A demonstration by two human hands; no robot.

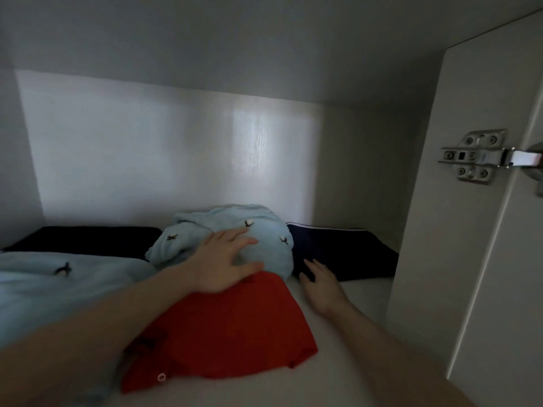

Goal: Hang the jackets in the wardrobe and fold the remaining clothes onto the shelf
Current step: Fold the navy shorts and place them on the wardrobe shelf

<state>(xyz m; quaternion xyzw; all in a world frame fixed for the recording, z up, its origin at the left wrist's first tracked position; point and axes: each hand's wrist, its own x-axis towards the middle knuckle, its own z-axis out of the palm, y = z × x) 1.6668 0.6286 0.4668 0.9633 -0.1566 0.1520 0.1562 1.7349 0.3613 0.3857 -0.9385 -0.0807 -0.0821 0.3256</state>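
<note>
We've got our left hand (223,259) flat, fingers spread, pressing the light blue bundle (232,233) on the shelf (338,333); our right hand (320,284) lies relaxed beside it, holding nothing, touching the navy garment (346,248).

You're in a dim, grey interior; light comes from behind you, leaving a soft glare patch on the back panel (252,148). Corners fall dark. Wide-angle bending at edges, slight softness throughout.
</note>
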